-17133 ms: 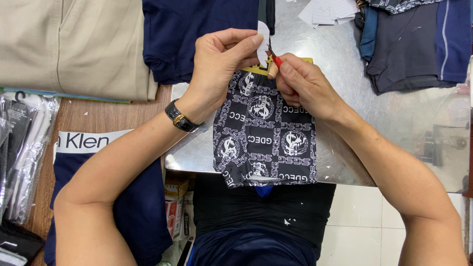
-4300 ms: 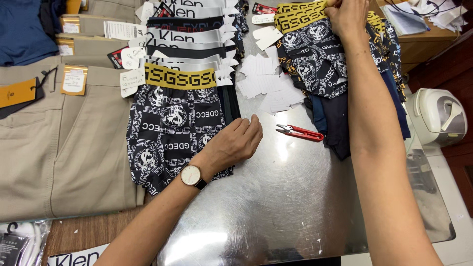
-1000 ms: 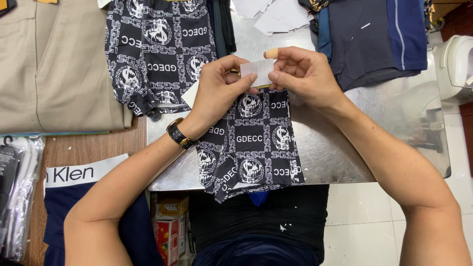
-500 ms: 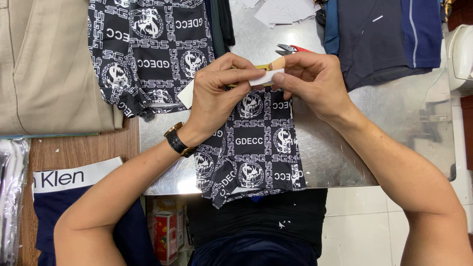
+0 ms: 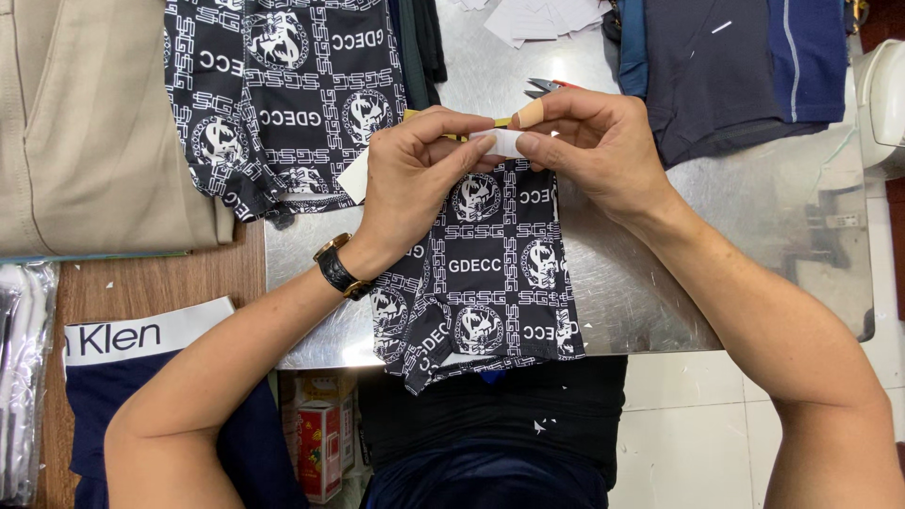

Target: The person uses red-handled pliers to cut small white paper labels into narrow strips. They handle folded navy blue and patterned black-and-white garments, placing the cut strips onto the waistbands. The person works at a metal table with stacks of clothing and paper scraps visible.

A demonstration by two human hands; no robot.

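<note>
A pair of black boxer briefs with a white printed pattern point(image 5: 490, 273) lies on the shiny metal table point(image 5: 716, 273), its legs hanging over the near edge. My left hand point(image 5: 415, 170) and my right hand point(image 5: 589, 146) meet at its yellow waistband. Together they pinch a small white tag point(image 5: 504, 143) between thumbs and fingertips. A bandage wraps one fingertip of my right hand. Small red-handled snips point(image 5: 551, 87) lie on the metal just behind my right hand.
A second pair with the same print point(image 5: 283, 94) lies at the back left, beside beige trousers point(image 5: 85, 123). Dark blue and grey garments point(image 5: 726, 66) are piled at the back right, loose white paper tags point(image 5: 547, 14) behind. Navy briefs with a white waistband point(image 5: 141, 368) rest on the wooden surface at left.
The view has shifted slightly. Both hands stay at the waistband, fingers working the white tag; the snips now show more fully behind my right hand.
</note>
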